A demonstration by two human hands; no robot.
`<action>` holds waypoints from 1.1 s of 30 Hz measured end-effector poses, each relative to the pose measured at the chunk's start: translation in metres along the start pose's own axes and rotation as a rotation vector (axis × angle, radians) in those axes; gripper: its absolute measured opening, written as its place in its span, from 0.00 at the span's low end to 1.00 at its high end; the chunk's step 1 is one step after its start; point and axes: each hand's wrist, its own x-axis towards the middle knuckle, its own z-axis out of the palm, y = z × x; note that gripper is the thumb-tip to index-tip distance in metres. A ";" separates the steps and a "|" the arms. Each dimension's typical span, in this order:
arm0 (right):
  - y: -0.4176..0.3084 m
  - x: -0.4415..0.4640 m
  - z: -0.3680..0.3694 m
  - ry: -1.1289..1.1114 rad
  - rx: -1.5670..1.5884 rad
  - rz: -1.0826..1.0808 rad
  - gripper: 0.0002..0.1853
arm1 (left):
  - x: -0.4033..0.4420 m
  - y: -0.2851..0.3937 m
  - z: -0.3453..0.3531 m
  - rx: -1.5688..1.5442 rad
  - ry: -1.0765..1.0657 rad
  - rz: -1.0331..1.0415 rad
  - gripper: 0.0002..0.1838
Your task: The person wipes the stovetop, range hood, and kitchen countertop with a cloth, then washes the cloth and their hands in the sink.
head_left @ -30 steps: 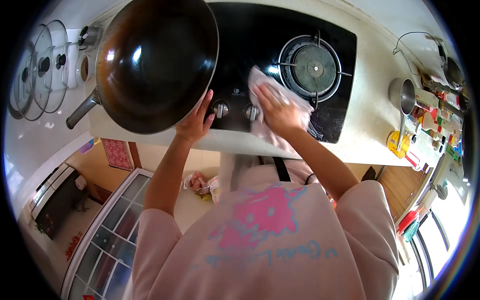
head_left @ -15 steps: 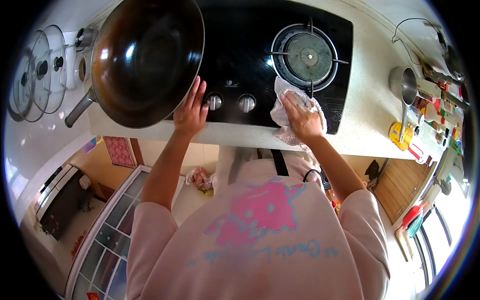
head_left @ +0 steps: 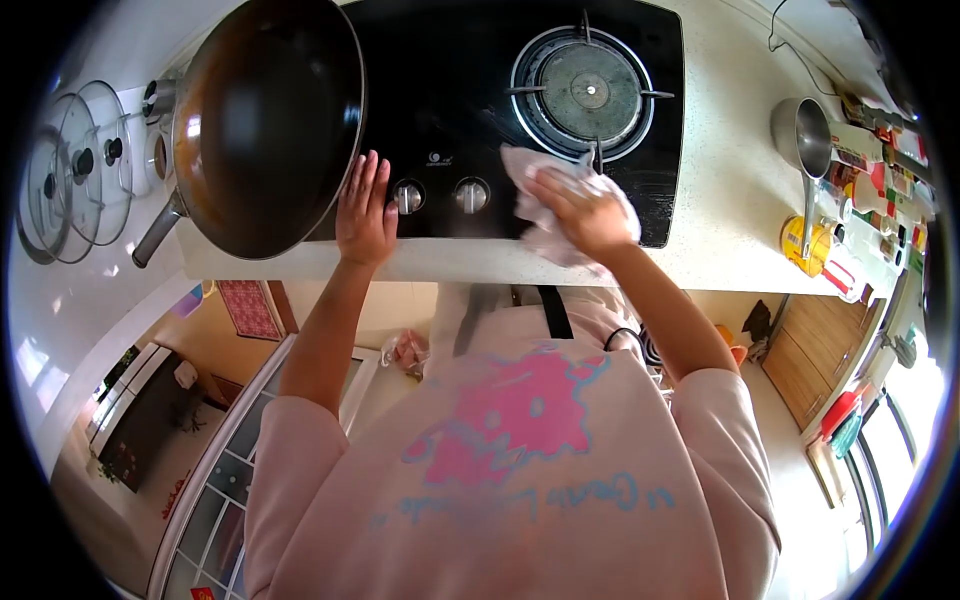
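The black glass stove (head_left: 440, 100) has two knobs along its front and a round burner (head_left: 590, 90) at its right. My right hand (head_left: 585, 215) presses a pale pink cloth (head_left: 540, 170) flat on the stove top, just in front of the burner. A large dark wok (head_left: 265, 130) stands tilted over the left part of the stove, its handle pointing down and left. Against the wok's right rim rests my left hand (head_left: 365, 215), its fingers stretched out, beside the left knob (head_left: 408, 197).
Glass lids (head_left: 100, 160) stand in a rack at the far left. On the counter at the right are a small metal saucepan (head_left: 802, 135), a yellow container (head_left: 805, 245) and several bottles and packets. The counter edge (head_left: 440, 262) runs between my body and the stove.
My right hand has moved the cloth from the knobs to the right, then slightly back left. The wok appears more steeply tilted, with my left hand still at its rim. The view has shifted slightly.
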 end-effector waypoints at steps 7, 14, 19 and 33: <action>0.096 -0.062 -0.041 0.181 -0.059 0.270 0.21 | 0.000 0.004 0.000 0.017 -0.011 -0.024 0.32; 0.150 0.019 -0.057 0.155 -0.094 0.441 0.34 | 0.000 0.006 0.004 0.005 -0.019 -0.037 0.33; 0.115 -0.002 -0.040 0.168 -0.248 0.537 0.42 | 0.001 0.011 0.002 0.008 -0.024 -0.059 0.34; 0.171 0.050 -0.040 0.229 -0.298 0.577 0.32 | 0.005 0.015 -0.002 0.001 -0.011 -0.092 0.35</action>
